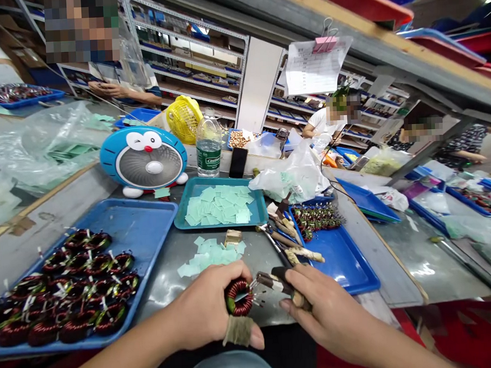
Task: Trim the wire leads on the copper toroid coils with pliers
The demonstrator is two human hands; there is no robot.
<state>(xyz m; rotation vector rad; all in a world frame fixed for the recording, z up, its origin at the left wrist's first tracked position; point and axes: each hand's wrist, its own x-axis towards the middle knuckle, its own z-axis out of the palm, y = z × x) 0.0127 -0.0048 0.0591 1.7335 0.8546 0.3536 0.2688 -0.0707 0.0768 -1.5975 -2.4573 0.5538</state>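
Observation:
In my left hand (218, 302) is a ring-shaped wire coil (239, 297) wound with red-brown copper wire, gripped between thumb and fingers. A strip of greenish-grey cloth is wrapped around the left thumb. Several thin wire leads stick out of the coil's right side. My right hand (319, 303) is closed around a short, worn hand tool (288, 282) with a wrapped grip. The tool's dark, flat end reaches to the leads; its exact kind is unclear. Just beyond the hands lie loose pale green paper pieces (210, 256) and a small wooden block (232, 238).
A blue tray (149, 221) with several finished-looking coils stands on the left. A teal tray (182, 222) of green pieces lies ahead, beneath a water bottle (209, 153) and a blue cartoon fan (153, 166). Wrapped-handle tools (288, 233) lie beside a blue tray (354, 260) of small parts.

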